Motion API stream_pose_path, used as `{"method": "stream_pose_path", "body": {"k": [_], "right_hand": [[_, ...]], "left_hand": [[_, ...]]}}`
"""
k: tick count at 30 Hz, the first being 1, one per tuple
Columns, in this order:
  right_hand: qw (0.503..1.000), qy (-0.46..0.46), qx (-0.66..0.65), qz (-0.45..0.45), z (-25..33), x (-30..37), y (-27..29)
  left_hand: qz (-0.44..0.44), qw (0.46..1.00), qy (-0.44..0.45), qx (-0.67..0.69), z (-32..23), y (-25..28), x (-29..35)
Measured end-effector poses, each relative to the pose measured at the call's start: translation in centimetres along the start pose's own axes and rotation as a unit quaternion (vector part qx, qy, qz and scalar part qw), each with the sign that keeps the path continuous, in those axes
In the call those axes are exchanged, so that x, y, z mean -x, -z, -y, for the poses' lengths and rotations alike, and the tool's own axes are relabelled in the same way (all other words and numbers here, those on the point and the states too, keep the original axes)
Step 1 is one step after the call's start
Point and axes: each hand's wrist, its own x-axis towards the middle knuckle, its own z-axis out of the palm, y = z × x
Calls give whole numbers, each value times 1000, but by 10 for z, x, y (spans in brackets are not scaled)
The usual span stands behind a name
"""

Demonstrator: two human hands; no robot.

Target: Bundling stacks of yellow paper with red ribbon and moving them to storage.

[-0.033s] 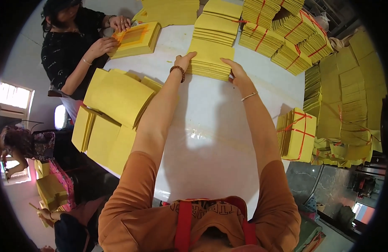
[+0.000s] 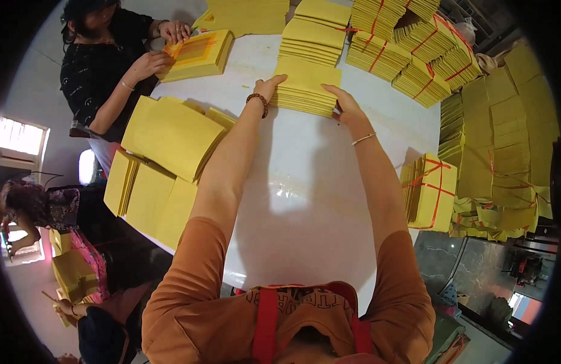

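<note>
Head view: left hand and right hand clasp a rectangular yellow paper stack, stepped yellow paper piles crowding just beyond.

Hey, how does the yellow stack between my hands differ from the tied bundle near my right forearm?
The stack shows no ties; the tied bundle has crossing red bands. The stack has your left hand and right hand at its sides; the tied bundle has no hand on it. Both are yellow and layered.
</note>
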Motion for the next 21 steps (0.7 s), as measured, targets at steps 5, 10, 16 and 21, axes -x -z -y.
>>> {"method": "stream_pose_path", "body": {"k": [5, 10, 16, 21], "right_hand": [[999, -37, -12, -37, -7, 69, 17], [995, 98, -5, -12, -61, 148, 40], [983, 172, -66, 24, -175, 272, 75], [932, 301, 198, 37, -228, 322, 65]], "left_hand": [[176, 977, 64, 98, -12, -19, 76], [247, 951, -61, 177, 29, -7, 164], [436, 886, -115, 110, 80, 12, 288], [379, 855, -315, -163, 166, 19, 305]]}}
